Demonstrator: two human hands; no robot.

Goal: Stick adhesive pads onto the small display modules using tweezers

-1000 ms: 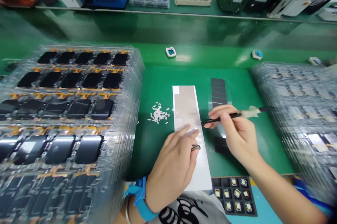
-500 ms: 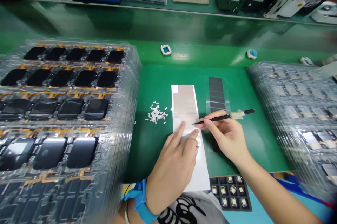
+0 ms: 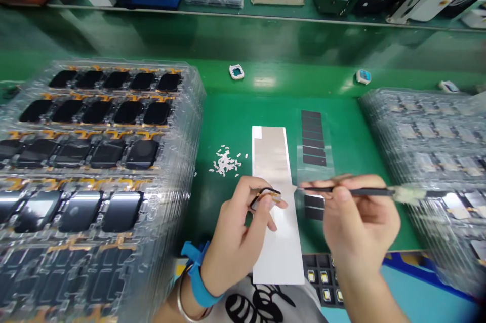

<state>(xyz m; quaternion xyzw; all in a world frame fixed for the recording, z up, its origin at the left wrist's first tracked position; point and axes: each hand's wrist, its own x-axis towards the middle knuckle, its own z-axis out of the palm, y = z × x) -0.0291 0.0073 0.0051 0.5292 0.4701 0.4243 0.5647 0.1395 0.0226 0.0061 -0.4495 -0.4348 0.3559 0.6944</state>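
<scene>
Your left hand (image 3: 237,229) pinches a small flexible part (image 3: 266,197) between the thumb and curled fingertips. It is a thin, dark-rimmed piece with an amber edge, and your fingers partly hide its exact shape. It is held above a long white backing strip (image 3: 279,262), which lies lengthwise on the green bench mat (image 3: 228,115) and carries a pale metallic sheet (image 3: 269,156) on its far half. Your right hand (image 3: 360,219) has its fingers pressed together around the shaft of a slim black pointed tool (image 3: 360,192), with a wad of white tape (image 3: 408,193) wrapped farther along it. The tool's fine tip points left, near the small part but not touching it. A blue wristband (image 3: 196,275) and a thin silver bangle (image 3: 182,300) circle your left wrist. Just right of the strip lies a clear film with dark rectangular pads (image 3: 314,138), and more dark pads (image 3: 314,207) sit beneath your right hand's fingers. Left of the strip is a small heap of white flecks (image 3: 226,162). Tall stacks of clear plastic trays flank you: the left stack (image 3: 102,153) holds black-faced screens with amber flex cables, and the right stack (image 3: 425,146) holds paler parts. Near your body, a black tray (image 3: 317,275) holds small gold-edged pieces.
</scene>
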